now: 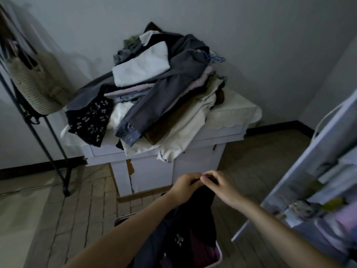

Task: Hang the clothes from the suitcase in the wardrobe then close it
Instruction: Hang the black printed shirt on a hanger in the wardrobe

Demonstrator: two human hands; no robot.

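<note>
Black garment [201,213] held up by its top edge between two hands, low in the middle of the view.

Dark and limp, it hangs from the fingers down over an open suitcase [219,254] of clothes. The left hand [185,183] and right hand [218,182] meet fingertip to fingertip, each with curled fingers pinching the cloth. Beyond them a white cabinet [146,171] carries a heap of clothes [154,93]; a wardrobe [316,171] stands at the right.
</note>
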